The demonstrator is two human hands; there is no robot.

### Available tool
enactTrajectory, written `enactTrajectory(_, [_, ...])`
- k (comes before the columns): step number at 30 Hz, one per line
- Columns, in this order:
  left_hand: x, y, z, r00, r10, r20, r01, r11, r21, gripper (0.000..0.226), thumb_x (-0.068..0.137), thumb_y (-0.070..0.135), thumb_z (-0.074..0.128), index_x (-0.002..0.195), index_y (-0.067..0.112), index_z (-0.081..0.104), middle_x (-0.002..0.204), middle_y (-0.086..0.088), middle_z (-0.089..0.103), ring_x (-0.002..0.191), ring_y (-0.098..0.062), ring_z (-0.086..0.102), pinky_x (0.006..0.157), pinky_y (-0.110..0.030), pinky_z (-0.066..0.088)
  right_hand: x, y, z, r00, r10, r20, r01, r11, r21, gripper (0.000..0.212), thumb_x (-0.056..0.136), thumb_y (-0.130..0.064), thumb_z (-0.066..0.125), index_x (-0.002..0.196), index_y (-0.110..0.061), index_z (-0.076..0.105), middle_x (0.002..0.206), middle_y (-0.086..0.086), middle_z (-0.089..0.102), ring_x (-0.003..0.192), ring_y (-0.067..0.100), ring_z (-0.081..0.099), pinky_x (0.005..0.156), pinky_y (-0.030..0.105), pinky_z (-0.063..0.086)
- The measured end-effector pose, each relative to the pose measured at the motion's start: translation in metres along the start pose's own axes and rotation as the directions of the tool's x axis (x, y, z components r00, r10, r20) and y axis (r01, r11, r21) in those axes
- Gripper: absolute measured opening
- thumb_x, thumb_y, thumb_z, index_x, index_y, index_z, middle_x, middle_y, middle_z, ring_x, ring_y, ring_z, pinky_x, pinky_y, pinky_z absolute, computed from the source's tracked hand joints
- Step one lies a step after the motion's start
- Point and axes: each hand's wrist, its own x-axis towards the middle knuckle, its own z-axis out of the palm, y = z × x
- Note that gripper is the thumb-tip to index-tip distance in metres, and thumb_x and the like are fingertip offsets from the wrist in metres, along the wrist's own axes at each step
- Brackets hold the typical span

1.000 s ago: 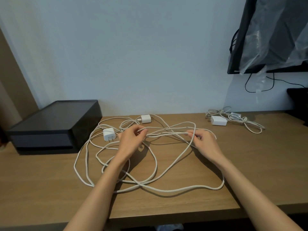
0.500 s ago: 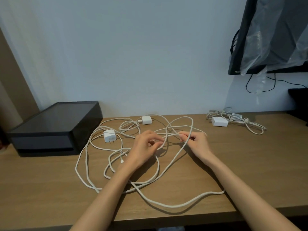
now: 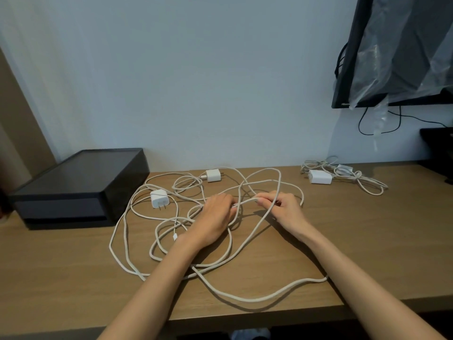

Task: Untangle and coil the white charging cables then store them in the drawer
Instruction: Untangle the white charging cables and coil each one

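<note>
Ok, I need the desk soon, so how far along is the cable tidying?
Early days. Done: at most the small bundle by the far-right charger, loosely gathered, not stored. In hand: the left hand and right hand each pinch one strand of the big tangle sprawled across the desk. Left: untangling, coiling and storing everything; the black drawer box looks shut.

L grip (image 3: 215, 217), R grip (image 3: 285, 211), both bare, forearms (image 3: 159, 278) bare to frame edge
</note>
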Motion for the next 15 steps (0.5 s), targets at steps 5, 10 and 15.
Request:
enactTrajectory(5, [-0.005, -0.013, -0.002, 0.99, 0.021, -0.137, -0.006, 0.994, 0.108, 0.024, 0.1, 0.024, 0.041, 0.105, 0.013, 0.061, 0.094, -0.004, 0.054, 0.084, -0.023, 0.05, 0.072, -0.037, 0.042, 0.004, -0.004, -0.007, 0.925, 0.203, -0.321, -0.21, 0.978, 0.013, 0.021, 0.089, -0.002, 0.052, 0.103, -0.018, 0.048, 0.109, 0.002, 0.055, 0.1, 0.017, 0.054, 0.083, 0.033, 0.05])
enactTrajectory(10, [-0.006, -0.005, -0.022, 0.949, 0.09, -0.303, 0.047, 0.908, 0.416, 0.023, 0.068, 0.003, 0.077, 0.084, 0.014, 0.064, 0.076, -0.004, 0.052, 0.066, -0.022, 0.046, 0.058, -0.028, 0.027, 0.001, -0.025, -0.013, 0.946, -0.103, -0.307, -0.018, 0.93, -0.368, 0.033, 0.086, 0.002, 0.047, 0.116, -0.011, 0.043, 0.121, 0.002, 0.043, 0.12, 0.017, 0.032, 0.098, 0.031, 0.033])
enactTrajectory(15, [-0.001, 0.002, -0.044, 0.887, 0.333, -0.32, -0.037, 0.742, 0.669, 0.008, 0.077, 0.008, 0.065, 0.079, 0.014, 0.06, 0.074, -0.005, 0.05, 0.064, -0.023, 0.046, 0.061, -0.031, 0.025, 0.006, -0.059, -0.009, 0.948, -0.276, 0.158, 0.312, 0.714, -0.627, 0.06, 0.09, 0.0, 0.044, 0.143, -0.026, 0.038, 0.153, -0.01, 0.028, 0.135, 0.017, 0.02, 0.113, 0.032, 0.019])
